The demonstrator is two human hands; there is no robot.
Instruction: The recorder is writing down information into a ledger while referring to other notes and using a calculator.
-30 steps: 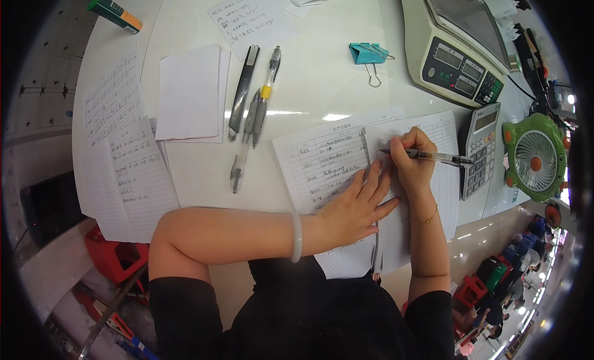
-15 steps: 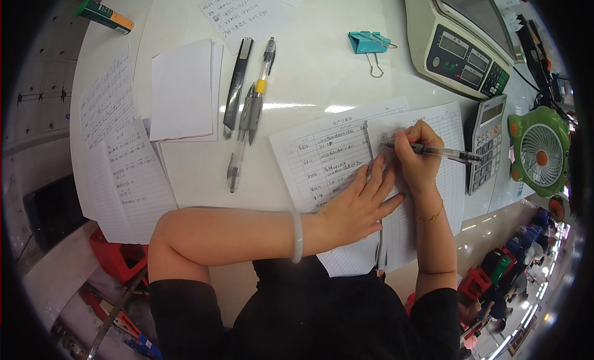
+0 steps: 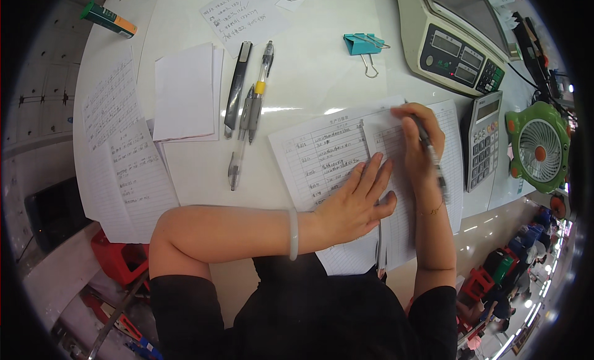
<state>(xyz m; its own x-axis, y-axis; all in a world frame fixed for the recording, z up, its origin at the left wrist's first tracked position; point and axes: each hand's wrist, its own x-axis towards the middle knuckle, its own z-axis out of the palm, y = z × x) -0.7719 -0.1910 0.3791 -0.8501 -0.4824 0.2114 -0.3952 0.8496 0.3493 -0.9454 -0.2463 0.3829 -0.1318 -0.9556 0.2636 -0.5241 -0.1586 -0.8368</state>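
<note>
My left hand (image 3: 357, 202) lies with spread fingers across two overlapping paper forms. The lower form (image 3: 315, 152) has a printed table filled with handwriting; the upper form (image 3: 447, 128) is ruled in columns and partly covered by my right hand. In my right hand (image 3: 422, 143) is a black and clear pen (image 3: 430, 148), its back end angled down along the wrist. The fingers are curled round it, slightly blurred, over the top of the upper form. Another slim pen-like thing (image 3: 382, 251) lies at the forms' lower edge, below my left hand.
Left of the forms lie a black utility knife (image 3: 237, 91), several pens (image 3: 262, 69), blank paper (image 3: 184, 97) and handwritten sheets (image 3: 127, 149). A teal binder clip (image 3: 362, 44) lies beyond. To the right stand a weighing scale (image 3: 455, 56), a calculator (image 3: 482, 137) and a green fan (image 3: 539, 146).
My right hand has lifted and turned, swinging the pen from pointing left across the form to slanting along my wrist. My left hand stays nearly in place on the papers.
</note>
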